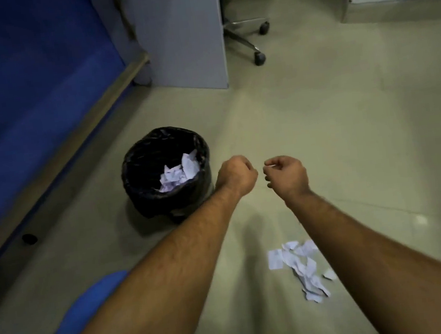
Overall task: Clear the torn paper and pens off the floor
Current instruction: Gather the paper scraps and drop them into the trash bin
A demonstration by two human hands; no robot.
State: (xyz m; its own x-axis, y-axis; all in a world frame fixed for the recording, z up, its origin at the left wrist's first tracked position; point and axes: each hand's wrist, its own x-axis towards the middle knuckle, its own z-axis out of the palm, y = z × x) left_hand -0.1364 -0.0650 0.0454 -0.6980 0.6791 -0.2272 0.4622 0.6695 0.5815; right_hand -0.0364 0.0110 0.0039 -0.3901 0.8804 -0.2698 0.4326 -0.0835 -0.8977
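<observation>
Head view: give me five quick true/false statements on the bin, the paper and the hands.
1. The bin has a black liner and holds torn paper. True.
2. The floor is already free of paper. False: a pile of scraps lies on the floor between the forearms.
3. The left hand is a closed fist, nothing visible in it. True.
4. The right hand holds a pen. False: its fingers are curled, and no pen shows anywhere in the view.
5. The bin stands to the right of both hands. False: it stands left of them, near the blue wall panel.
</observation>
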